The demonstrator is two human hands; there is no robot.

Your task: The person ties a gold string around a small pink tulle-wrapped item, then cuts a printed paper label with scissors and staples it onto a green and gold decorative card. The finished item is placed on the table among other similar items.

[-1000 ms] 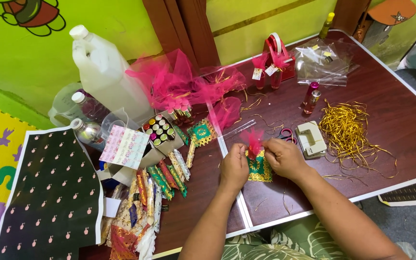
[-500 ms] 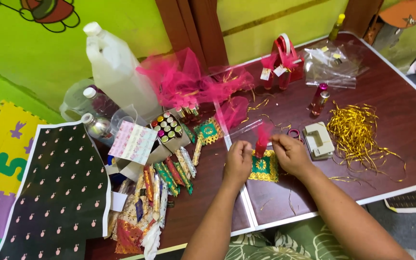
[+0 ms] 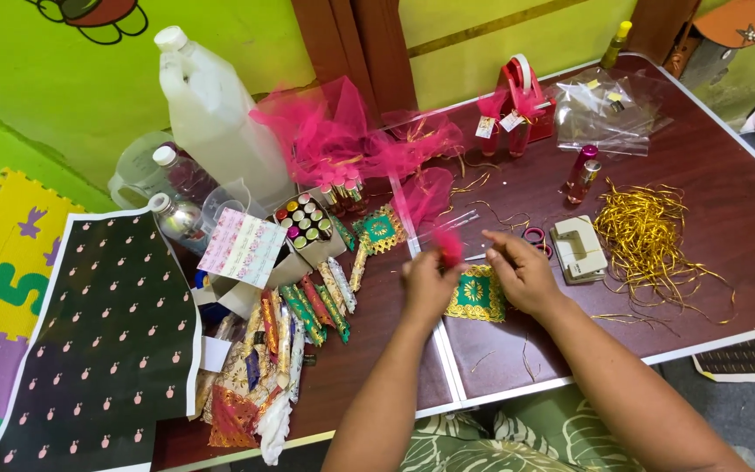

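Both hands [image 3: 474,280] on pink tuft [image 3: 449,247]

Head view, looking down on a dark brown table [image 3: 727,201]. Left hand [image 3: 428,284] and right hand [image 3: 524,273] met over a small pink tuft [image 3: 449,246], fingers pinched on it. Green-and-gold square [image 3: 475,295] lay flat between the hands, partly under them. White hole punch [image 3: 578,248] just beside the right hand at 3 o'clock; gold thread tangle [image 3: 648,227] beyond it. Pink netting [image 3: 342,131] at 11 o'clock. Large plastic jug [image 3: 211,109] at 10 o'clock.
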